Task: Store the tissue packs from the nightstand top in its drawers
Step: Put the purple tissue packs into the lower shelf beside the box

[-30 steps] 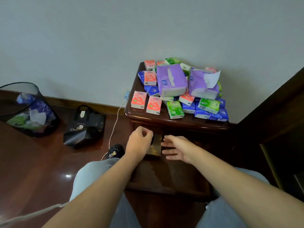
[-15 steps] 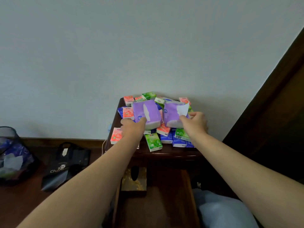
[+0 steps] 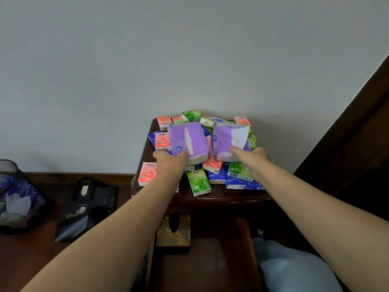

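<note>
Atop the dark wooden nightstand [image 3: 210, 197], above its pulled-out drawer [image 3: 202, 260], the left hand [image 3: 171, 160] and right hand [image 3: 251, 157] each pinch a large purple soft tissue pack [image 3: 187, 140] [image 3: 226, 142], thumb on top, presumably to lift both down into it

Home bedroom corner, by the look. Dark wooden nightstand [image 3: 223, 198] against plain pale wall [image 3: 189, 60], top heaped with small tissue packs [image 3: 199, 182] in pink, green, blue, plus two purple soft packs. Top drawer [image 3: 202, 260] pulled open near camera, gold tissue box [image 3: 173, 232] inside. Glossy dark wood floor [image 3: 31, 256] at left, black shopping bag [image 3: 86, 209] and mesh wastebasket [image 3: 14, 197] there. Dark wood panel [image 3: 357, 133] at right.
</note>
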### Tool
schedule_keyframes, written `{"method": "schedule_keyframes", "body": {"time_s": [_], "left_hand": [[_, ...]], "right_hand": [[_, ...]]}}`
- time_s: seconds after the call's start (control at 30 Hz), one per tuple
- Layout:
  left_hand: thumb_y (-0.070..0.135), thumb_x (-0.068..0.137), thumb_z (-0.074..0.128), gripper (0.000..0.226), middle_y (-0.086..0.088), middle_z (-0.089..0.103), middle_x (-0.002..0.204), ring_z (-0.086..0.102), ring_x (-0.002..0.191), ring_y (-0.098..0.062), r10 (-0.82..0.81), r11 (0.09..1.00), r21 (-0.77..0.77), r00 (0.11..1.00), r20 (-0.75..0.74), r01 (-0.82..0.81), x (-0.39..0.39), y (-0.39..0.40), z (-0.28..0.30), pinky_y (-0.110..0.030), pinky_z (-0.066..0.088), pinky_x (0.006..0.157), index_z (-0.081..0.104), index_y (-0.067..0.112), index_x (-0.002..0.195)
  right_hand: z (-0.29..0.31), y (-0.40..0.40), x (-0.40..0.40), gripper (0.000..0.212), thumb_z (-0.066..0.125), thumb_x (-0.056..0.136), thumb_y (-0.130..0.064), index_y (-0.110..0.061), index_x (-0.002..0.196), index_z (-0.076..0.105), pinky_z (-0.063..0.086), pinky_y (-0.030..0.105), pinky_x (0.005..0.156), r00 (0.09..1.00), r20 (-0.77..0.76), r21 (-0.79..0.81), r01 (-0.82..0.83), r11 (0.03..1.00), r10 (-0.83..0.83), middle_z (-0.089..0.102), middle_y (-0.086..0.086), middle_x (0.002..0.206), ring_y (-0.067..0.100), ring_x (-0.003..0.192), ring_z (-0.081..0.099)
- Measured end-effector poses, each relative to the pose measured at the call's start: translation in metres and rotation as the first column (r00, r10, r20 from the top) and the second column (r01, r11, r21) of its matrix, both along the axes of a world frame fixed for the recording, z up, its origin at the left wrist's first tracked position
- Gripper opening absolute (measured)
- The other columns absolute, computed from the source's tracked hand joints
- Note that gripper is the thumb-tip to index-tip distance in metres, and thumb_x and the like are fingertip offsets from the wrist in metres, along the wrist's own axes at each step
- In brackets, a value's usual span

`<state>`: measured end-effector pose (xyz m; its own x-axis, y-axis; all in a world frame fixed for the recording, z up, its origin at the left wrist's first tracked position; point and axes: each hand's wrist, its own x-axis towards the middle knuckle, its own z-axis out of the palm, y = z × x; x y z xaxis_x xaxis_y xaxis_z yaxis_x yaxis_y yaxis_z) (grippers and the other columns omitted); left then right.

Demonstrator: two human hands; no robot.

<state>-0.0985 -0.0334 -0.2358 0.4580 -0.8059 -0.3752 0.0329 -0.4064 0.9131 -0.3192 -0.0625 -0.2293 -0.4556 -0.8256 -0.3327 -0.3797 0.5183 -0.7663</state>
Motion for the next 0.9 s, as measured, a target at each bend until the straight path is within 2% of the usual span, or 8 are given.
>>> {"method": "schedule_keyframes", "body": {"time_s": [0.13,0.2,0.4,0.5,0.6,0.67,0.8,0.9], "left_hand": [[0.020,0.091,0.078,0.062,0.000,0.055,0.105,0.058,0.082,-0.005,0.021,0.997,-0.075,0.998,-0.064,-0.026,0.000,0.002,0.003,-0.023,0.047,0.056,0.036,0.018,0.136],[0.016,0.092,0.078,0.066,-0.006,0.059,0.114,0.065,0.090,-0.012,0.018,0.995,-0.098,0.995,-0.097,-0.028,0.000,0.005,0.010,-0.021,0.047,0.052,0.035,0.017,0.142],[0.008,0.093,0.076,0.066,-0.014,0.066,0.128,0.072,0.096,-0.024,-0.093,0.984,-0.171,0.949,-0.302,0.042,0.005,0.031,0.036,-0.028,0.058,0.065,0.042,0.009,0.149],[0.007,0.093,0.072,0.046,-0.016,0.072,0.123,0.071,0.094,-0.023,-0.227,0.960,-0.243,0.896,-0.382,0.139,0.014,0.055,0.042,-0.032,0.058,0.072,0.058,0.007,0.137],[0.012,0.087,0.073,0.040,-0.010,0.076,0.116,0.071,0.092,-0.021,-0.330,0.939,-0.234,0.844,-0.423,0.250,0.023,0.086,0.043,-0.036,0.058,0.072,0.065,0.012,0.126],[0.014,0.084,0.074,0.046,-0.007,0.077,0.112,0.073,0.092,-0.022,-0.353,0.935,-0.197,0.808,-0.471,0.294,0.029,0.107,0.035,-0.038,0.060,0.070,0.063,0.014,0.128],[0.017,0.083,0.078,0.052,-0.009,0.076,0.112,0.077,0.089,-0.025,-0.351,0.934,-0.132,0.777,-0.523,0.333,0.036,0.150,0.005,-0.046,0.062,0.069,0.061,0.022,0.131],[0.024,0.071,0.085,0.064,-0.009,0.073,0.121,0.076,0.095,-0.026,-0.379,0.916,-0.082,0.782,-0.496,0.392,0.039,0.178,-0.022,-0.048,0.062,0.071,0.060,0.030,0.130]], "right_hand": [[0.007,0.001,0.002,0.047,0.079,0.080,-0.050,-0.016,0.109,0.066,0.054,0.049,0.101,0.996,0.062,-0.089,0.071,0.993,-0.065,0.067,0.009,0.116,0.035,0.120,0.058],[0.014,0.003,0.002,0.035,0.079,0.082,-0.042,-0.017,0.105,0.072,0.058,0.048,0.097,0.990,0.130,-0.142,0.077,0.987,-0.059,0.072,0.008,0.108,0.033,0.111,0.066],[0.040,0.027,0.001,0.014,0.078,0.090,-0.029,-0.016,0.085,0.074,0.052,0.029,0.069,0.936,0.344,-0.308,0.038,0.951,0.074,0.072,0.000,0.082,0.018,0.075,0.065],[0.049,0.048,-0.002,0.006,0.072,0.097,-0.019,-0.014,0.095,0.071,0.055,0.029,0.070,0.809,0.566,-0.293,0.015,0.956,0.161,0.072,0.000,0.079,0.016,0.071,0.066],[0.046,0.078,-0.007,0.015,0.064,0.101,-0.008,-0.003,0.115,0.067,0.064,0.042,0.079,0.609,0.750,-0.288,-0.050,0.956,0.258,0.078,0.014,0.102,0.028,0.091,0.077],[0.039,0.101,-0.009,0.024,0.065,0.099,-0.003,-0.003,0.123,0.064,0.065,0.044,0.075,0.552,0.778,-0.286,-0.115,0.951,0.301,0.077,0.016,0.108,0.031,0.092,0.079],[0.008,0.143,-0.013,0.055,0.078,0.081,-0.010,-0.018,0.133,0.061,0.063,0.050,0.075,0.528,0.783,-0.203,-0.283,0.938,0.329,0.076,0.012,0.122,0.030,0.098,0.078],[-0.022,0.170,-0.013,0.061,0.082,0.078,-0.015,-0.030,0.134,0.061,0.064,0.047,0.071,0.570,0.750,-0.127,-0.375,0.918,0.336,0.076,0.007,0.124,0.028,0.101,0.078]]}}
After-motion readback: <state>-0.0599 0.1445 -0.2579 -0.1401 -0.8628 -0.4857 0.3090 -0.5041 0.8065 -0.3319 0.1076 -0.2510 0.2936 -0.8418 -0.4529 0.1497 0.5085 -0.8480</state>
